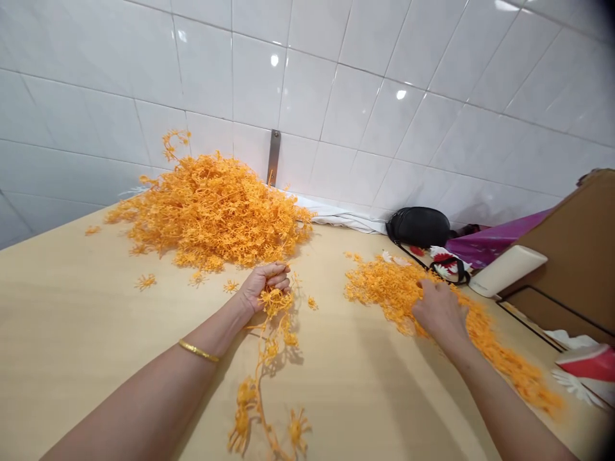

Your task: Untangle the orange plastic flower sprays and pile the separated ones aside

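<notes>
My left hand (271,282) is closed in a fist around an orange plastic flower stem (259,378). Its stem hangs down toward me across the table, with spiky little flower heads along it. Over the near side of a heap of small orange plastic pieces (379,288), my right hand (439,310) is bent down with its fingers curled together. Its fingertips are hidden, so what they pinch does not show. Beyond my left hand rises a large tangled pile of orange plastic flower stems (216,211).
Several loose orange flower heads (145,282) lie on the pale wooden table (120,346). At the back right are a black pouch (418,227) with a strap, a cream-coloured cylinder (509,270), purple cloth (500,237) and a cardboard box (576,243). A tiled wall (317,83) stands behind.
</notes>
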{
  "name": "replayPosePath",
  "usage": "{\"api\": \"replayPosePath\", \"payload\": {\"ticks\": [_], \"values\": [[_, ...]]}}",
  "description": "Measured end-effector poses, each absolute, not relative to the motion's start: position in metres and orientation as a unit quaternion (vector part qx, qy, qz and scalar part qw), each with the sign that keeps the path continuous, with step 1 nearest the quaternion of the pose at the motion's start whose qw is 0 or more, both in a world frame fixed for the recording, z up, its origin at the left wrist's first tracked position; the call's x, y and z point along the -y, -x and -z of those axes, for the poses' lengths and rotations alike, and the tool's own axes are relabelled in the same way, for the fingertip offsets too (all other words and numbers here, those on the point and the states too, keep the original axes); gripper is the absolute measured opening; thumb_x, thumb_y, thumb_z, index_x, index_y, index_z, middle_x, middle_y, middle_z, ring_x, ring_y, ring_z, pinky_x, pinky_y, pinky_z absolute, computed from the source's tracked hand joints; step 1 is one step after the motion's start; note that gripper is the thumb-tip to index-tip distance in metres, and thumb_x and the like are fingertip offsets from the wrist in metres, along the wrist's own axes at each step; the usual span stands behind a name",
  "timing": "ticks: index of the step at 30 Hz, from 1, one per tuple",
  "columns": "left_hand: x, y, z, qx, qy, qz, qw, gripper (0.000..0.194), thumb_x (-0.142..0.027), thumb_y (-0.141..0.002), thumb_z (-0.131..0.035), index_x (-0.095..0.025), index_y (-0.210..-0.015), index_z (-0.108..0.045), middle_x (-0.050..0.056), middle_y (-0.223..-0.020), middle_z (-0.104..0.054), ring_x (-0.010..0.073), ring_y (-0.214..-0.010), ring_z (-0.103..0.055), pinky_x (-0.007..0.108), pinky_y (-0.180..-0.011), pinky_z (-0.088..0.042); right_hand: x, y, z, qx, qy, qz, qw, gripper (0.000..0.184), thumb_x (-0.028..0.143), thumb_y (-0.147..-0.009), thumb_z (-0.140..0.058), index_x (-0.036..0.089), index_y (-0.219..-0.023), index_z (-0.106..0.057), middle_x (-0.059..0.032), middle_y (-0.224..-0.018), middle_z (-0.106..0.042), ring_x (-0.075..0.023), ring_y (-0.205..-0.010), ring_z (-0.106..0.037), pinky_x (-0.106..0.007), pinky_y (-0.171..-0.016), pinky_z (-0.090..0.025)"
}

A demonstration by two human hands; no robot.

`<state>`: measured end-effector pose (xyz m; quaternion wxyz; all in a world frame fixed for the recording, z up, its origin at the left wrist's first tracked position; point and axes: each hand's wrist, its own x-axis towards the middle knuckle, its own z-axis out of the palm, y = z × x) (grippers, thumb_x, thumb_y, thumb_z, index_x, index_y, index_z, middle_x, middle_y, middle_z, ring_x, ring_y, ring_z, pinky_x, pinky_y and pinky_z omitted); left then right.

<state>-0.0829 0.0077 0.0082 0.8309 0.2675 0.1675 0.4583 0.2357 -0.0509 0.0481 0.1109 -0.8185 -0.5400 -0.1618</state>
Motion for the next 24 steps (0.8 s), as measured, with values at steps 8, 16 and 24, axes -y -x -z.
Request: {"api": "replayPosePath", "payload": {"ticks": [8, 16, 24], "values": [[-0.007, 0.084, -0.009, -0.138, -0.254, -0.461, 0.839, 0.012, -0.013, -0.069, -0.050, -0.011, -0.057, -0.053, -0.008, -0.035, -0.020, 0.0058, -0.037, -0.031, 0.020, -0.048, -0.036, 0.059, -0.119, -0.020, 0.818, 0.524, 0.117, 0.205, 0.027, 0.021, -0.083, -0.036, 0.019, -0.104, -0.053, -0.0086, -0.111, -0.051, -0.0200, -0.096, -0.043, -0.032, -0.081, -0.033], [-0.005, 0.082, -0.014, -0.069, -0.221, -0.468, 0.853, 0.027, -0.017, -0.070, -0.047, -0.015, -0.044, -0.039, -0.006, -0.036, -0.018, 0.0068, -0.037, -0.029, 0.022, -0.047, -0.035, 0.033, -0.114, -0.017, 0.745, 0.634, 0.117, 0.172, 0.022, 0.007, -0.073, -0.041, 0.012, -0.082, -0.060, -0.0195, -0.109, -0.049, -0.0312, -0.098, -0.040, -0.045, -0.077, -0.030], [-0.003, 0.081, -0.016, -0.082, -0.186, -0.520, 0.830, 0.015, -0.023, -0.067, -0.046, -0.013, -0.059, -0.053, -0.005, -0.037, -0.032, 0.0086, -0.040, -0.040, 0.026, -0.054, -0.043, 0.034, -0.063, -0.024, 0.584, 0.398, -0.630, 0.323, 0.029, 0.042, -0.073, -0.052, 0.021, -0.094, -0.053, 0.0019, -0.063, -0.052, -0.0099, -0.055, -0.049, -0.023, -0.052, -0.035]]}}
